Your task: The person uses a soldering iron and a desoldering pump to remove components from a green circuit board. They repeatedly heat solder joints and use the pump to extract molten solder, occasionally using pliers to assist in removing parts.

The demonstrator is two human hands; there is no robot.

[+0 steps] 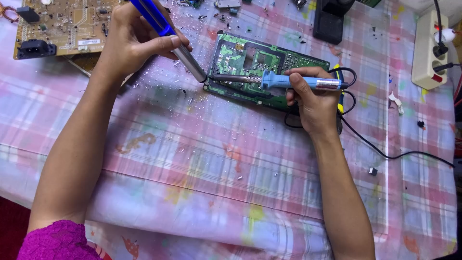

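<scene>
Right hand (313, 103) is wrapped around a blue-handled soldering iron (284, 81), left hand (132, 41) grips a blue desoldering pump (168, 36), both tips meeting at the left corner of the green circuit board (240, 58) lying on the plaid tablecloth (216, 168).

Soldering iron (284, 81) — light blue handle, metal barrel, lying nearly level across the green circuit board (245, 65), tip pointing toward the board's left edge. Black cord runs from the handle's rear end, loops once, trails off over the counter. Desoldering pump (166, 31) — blue body, silver lower barrel, dark nozzle — tilted steeply, nozzle down at the board's left edge, just beside the iron's tip; whether they touch cannot be told. Green circuit board: rectangular, solder side up, lying flat and slightly skewed on the counter, rectangular cutout near its middle.
</scene>
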